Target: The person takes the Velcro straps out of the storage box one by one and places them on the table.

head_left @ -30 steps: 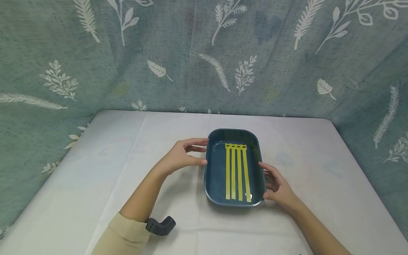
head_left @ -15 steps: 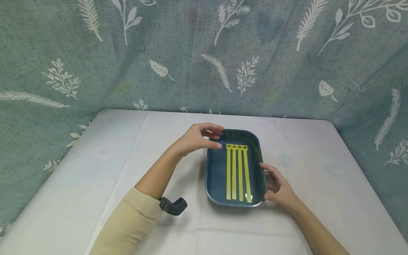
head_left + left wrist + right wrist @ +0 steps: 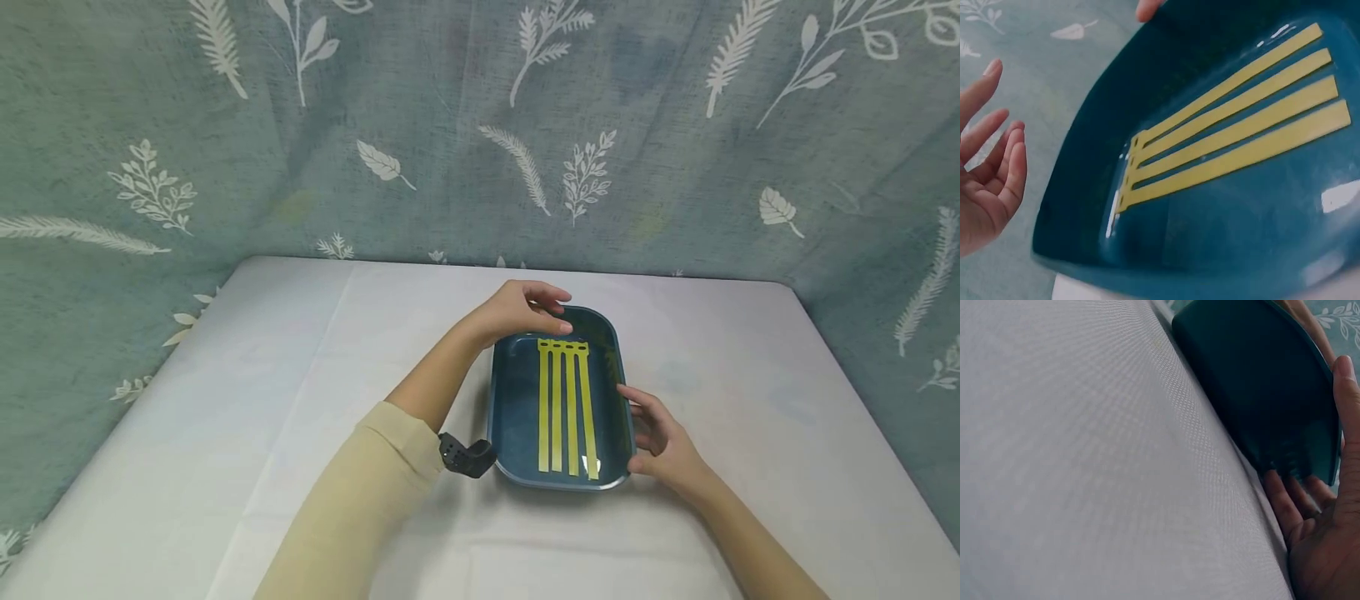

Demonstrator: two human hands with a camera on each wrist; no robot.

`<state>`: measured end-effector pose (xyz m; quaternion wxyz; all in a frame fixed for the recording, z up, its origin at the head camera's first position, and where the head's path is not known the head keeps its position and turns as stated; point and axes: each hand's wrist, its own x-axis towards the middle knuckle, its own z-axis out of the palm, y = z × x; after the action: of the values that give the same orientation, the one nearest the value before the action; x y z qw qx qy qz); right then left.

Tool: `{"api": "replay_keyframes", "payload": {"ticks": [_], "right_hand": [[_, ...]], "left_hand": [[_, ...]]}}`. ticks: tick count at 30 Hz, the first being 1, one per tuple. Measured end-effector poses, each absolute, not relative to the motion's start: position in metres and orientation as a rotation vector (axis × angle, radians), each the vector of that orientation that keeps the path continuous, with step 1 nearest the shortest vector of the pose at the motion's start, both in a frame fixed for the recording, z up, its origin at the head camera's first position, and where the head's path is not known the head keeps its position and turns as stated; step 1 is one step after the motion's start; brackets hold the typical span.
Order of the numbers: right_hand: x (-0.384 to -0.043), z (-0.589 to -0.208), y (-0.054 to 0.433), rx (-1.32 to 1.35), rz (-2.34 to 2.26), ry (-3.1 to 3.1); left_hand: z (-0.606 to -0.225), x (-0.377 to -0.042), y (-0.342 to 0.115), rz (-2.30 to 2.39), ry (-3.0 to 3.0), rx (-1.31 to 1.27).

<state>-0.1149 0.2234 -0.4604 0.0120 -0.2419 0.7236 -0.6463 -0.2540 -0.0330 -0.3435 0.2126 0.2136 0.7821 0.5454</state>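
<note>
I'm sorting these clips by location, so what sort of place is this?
Probably a staged tabletop workspace, though the wider room isn't visible: a white table, a leaf-patterned backdrop behind it, and a dark teal tray holding yellow strips.

Left hand (image 3: pixel 521 310) has been moved from beside the left rim of the dark teal tray (image 3: pixel 517 408) to its far end; far-left corner now covered in head view. Sleeve (image 3: pixel 352 500) has been carried rightward. Black wrist mount (image 3: pixel 467 456), previously seen well apart from the tray, is now seen against its near-left rim.
</note>
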Motion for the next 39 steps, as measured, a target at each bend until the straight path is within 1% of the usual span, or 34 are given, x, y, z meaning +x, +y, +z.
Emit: {"api": "replay_keyframes", "payload": {"ticks": [7, 12, 17, 23, 27, 33, 39], "right_hand": [[-0.114, -0.459, 0.224, -0.750, -2.005, 2.256], [-0.115, -0.461, 0.225, -0.746, -1.999, 2.264], [-0.114, -0.462, 0.225, -0.713, -1.982, 2.266], [-0.115, -0.460, 0.225, -0.702, -1.984, 2.260], [-0.117, -0.459, 0.225, -0.725, -1.998, 2.243], [-0.116, -0.457, 0.223, -0.735, -2.012, 2.224], [-0.115, -0.459, 0.224, -0.720, -2.010, 2.233]], "left_hand": [[-0.358, -0.257, -0.010, 1.511, 2.134, 0.532], [-0.374, -0.260, -0.003, 1.541, 2.081, 0.416], [-0.388, -0.263, 0.003, 1.479, 2.157, 0.346], [-0.399, -0.259, 0.011, 1.215, 2.429, 0.441], [-0.402, -0.256, 0.014, 1.058, 2.574, 0.445], [-0.406, -0.251, 0.020, 0.701, 2.758, 0.526], [-0.411, -0.246, 0.025, 0.551, 2.819, 0.575]]}}
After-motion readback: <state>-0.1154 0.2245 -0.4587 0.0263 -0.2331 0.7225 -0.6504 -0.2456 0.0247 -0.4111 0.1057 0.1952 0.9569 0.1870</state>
